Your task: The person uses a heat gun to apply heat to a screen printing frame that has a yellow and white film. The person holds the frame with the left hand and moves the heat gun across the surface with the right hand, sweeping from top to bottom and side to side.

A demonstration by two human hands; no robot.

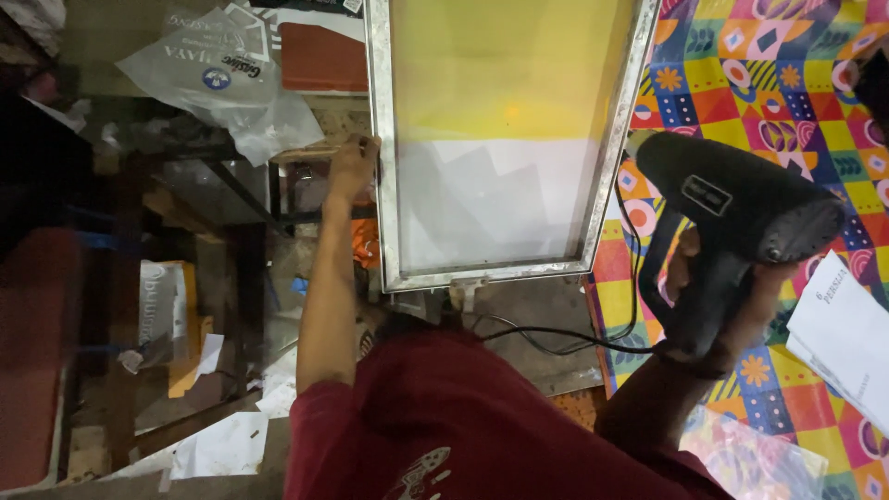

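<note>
At the metal-framed printing screen (505, 139), long axis running away from the person, left hand (353, 167) grips its left rail; right hand (718, 310) holds a black heat gun (732, 208) just right of it.

Dim indoor light is falling from above, brightest on the screen-printing frame (505, 139) beside the left hand (352, 167), where the yellow mesh is glowing softly. Left of that hand, the clutter is sinking into deep shadow and grain. The heat gun (732, 218) in the right hand (718, 310) is reading soft and slightly blurred, and the frame's straight rails are leaning apart near the edges.
</note>
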